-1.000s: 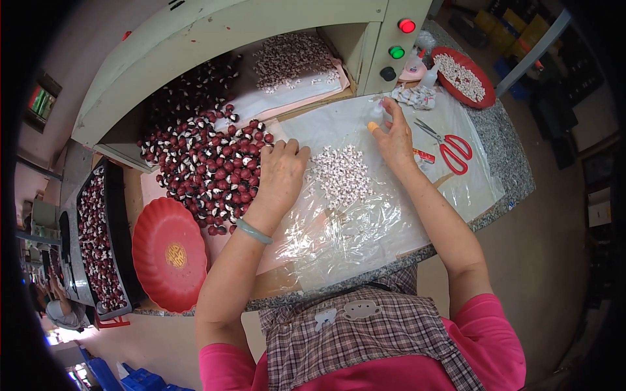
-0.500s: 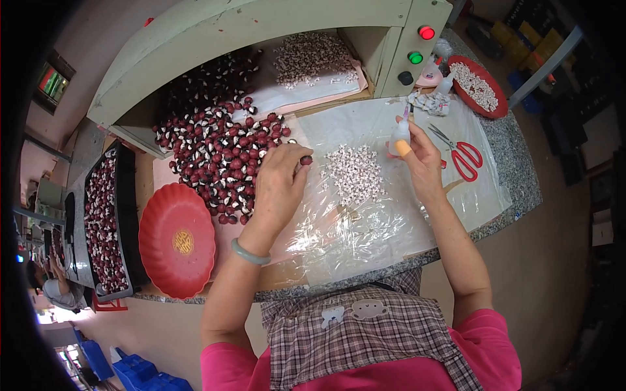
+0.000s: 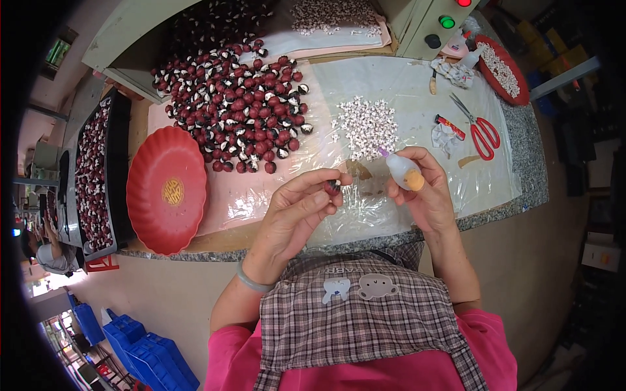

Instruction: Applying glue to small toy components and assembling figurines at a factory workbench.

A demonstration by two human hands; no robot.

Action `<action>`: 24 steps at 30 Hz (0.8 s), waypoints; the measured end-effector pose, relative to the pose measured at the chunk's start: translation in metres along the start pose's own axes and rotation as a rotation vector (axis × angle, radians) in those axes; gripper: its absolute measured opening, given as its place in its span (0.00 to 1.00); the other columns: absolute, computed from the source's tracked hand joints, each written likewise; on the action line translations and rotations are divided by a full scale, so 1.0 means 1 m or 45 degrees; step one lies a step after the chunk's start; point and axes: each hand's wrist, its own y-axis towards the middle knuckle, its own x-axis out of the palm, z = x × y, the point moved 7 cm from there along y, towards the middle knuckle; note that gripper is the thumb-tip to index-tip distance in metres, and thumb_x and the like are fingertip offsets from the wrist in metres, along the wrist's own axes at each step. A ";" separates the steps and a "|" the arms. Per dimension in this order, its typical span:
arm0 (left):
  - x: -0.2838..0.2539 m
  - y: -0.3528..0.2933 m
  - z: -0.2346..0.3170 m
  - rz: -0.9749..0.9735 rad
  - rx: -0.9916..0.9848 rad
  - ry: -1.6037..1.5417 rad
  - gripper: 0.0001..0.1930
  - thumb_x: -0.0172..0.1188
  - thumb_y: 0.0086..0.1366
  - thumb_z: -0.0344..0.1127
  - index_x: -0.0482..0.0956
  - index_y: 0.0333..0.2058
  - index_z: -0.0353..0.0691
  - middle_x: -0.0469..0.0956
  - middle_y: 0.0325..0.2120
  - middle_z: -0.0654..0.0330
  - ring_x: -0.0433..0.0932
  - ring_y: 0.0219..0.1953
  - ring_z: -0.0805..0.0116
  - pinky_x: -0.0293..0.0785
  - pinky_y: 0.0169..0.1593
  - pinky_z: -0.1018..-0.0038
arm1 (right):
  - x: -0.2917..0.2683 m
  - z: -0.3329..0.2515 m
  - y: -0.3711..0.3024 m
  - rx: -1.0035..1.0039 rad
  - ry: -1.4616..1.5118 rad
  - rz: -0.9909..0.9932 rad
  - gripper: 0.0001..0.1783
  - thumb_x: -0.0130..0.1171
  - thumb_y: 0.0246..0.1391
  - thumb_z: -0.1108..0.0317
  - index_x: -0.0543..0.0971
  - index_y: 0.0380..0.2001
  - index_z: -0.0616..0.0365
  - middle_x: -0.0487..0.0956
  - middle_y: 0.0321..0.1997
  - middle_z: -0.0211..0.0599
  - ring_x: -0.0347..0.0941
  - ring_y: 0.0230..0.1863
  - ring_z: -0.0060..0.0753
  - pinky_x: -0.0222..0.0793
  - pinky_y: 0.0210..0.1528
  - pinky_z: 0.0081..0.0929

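My left hand [image 3: 295,210] pinches a small dark-red mangosteen-like ball [image 3: 333,187] between thumb and fingers, in front of my body. My right hand [image 3: 432,202] is closed around a translucent squeeze bottle [image 3: 400,168]; its thin purple tip points up and left. An orange-yellow cover sits on my right thumb. Beyond the hands lies a heap of small white pieces with dark specks [image 3: 368,127] on clear plastic sheeting [image 3: 319,140]. A large spread of similar red, black and white balls [image 3: 248,111] lies to the left.
At left are an empty-looking red scalloped bowl [image 3: 150,215] and a black tray [image 3: 117,189] of balls. Red-handled scissors [image 3: 484,138] and a red tube [image 3: 450,128] lie right. A red dish [image 3: 518,91] stands behind them. The pale machine housing [image 3: 417,29] borders the back.
My left hand has drawn back from the ball heap toward my body, carrying a ball. My right hand has lowered and tilted the bottle leftward, closer to the left hand. The view has shifted.
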 end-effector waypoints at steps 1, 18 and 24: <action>-0.001 -0.002 -0.003 0.007 0.019 -0.018 0.16 0.59 0.62 0.28 0.75 0.50 0.36 0.76 0.46 0.50 0.74 0.38 0.71 0.72 0.45 0.79 | 0.000 0.000 -0.001 0.006 0.000 0.001 0.24 0.66 0.51 0.61 0.72 0.46 0.61 0.78 0.36 0.37 0.73 0.28 0.23 0.66 0.26 0.15; -0.006 -0.010 -0.017 -0.074 0.038 0.131 0.14 0.54 0.67 0.29 0.73 0.50 0.34 0.78 0.44 0.52 0.78 0.41 0.70 0.73 0.42 0.79 | 0.014 -0.030 -0.021 -0.307 -0.436 0.150 0.31 0.64 0.54 0.58 0.68 0.56 0.63 0.78 0.40 0.40 0.72 0.32 0.18 0.67 0.29 0.12; -0.009 -0.011 -0.016 -0.005 0.054 0.146 0.15 0.55 0.66 0.28 0.74 0.51 0.35 0.78 0.44 0.53 0.78 0.40 0.72 0.74 0.43 0.79 | 0.031 -0.042 -0.032 -0.474 -0.659 0.064 0.26 0.59 0.58 0.66 0.67 0.57 0.67 0.78 0.43 0.41 0.75 0.39 0.24 0.71 0.41 0.21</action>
